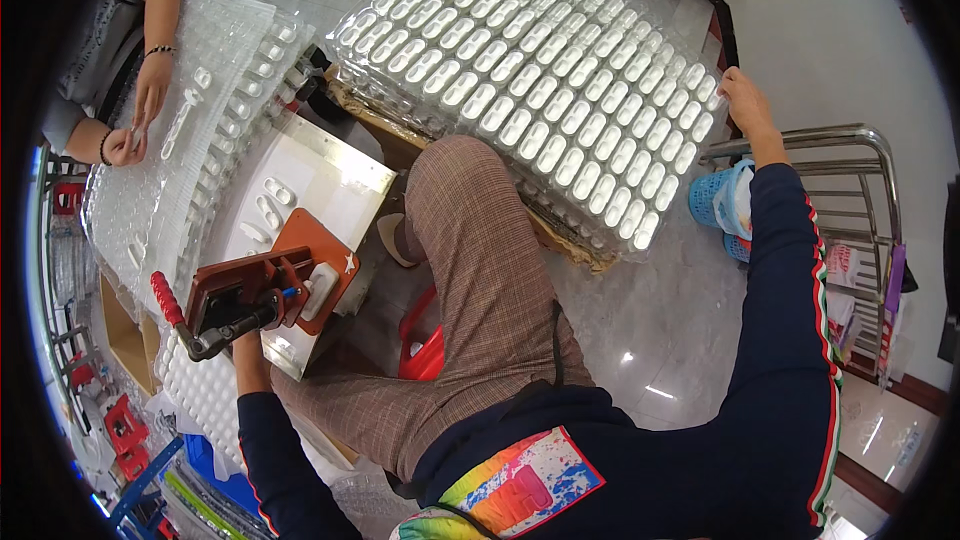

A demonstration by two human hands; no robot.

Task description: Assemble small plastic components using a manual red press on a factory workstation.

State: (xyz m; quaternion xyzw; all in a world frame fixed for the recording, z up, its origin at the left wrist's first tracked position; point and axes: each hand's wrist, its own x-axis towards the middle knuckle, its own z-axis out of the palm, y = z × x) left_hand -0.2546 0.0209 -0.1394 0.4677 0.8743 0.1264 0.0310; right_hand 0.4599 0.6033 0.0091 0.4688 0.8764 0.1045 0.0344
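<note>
My right hand (744, 102), the nearer, bends its fingers at the right edge of the clear tray (440, 102); pinching or not, I cannot tell. The tray lies leftward, white ovals (516, 127) slanting near-left to far-right. The clamp (312, 232) hides the hold of my left hand (248, 352).

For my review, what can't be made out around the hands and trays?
Head view:
Left hand: mostly hidden behind the brown press; grip unclear.
Right hand: fingertips too small at the tray stack to tell pinching from touching.
Tray stack: far end cut off by the upper edge.
Co-worker: head cut off by the upper-left edge.
</note>
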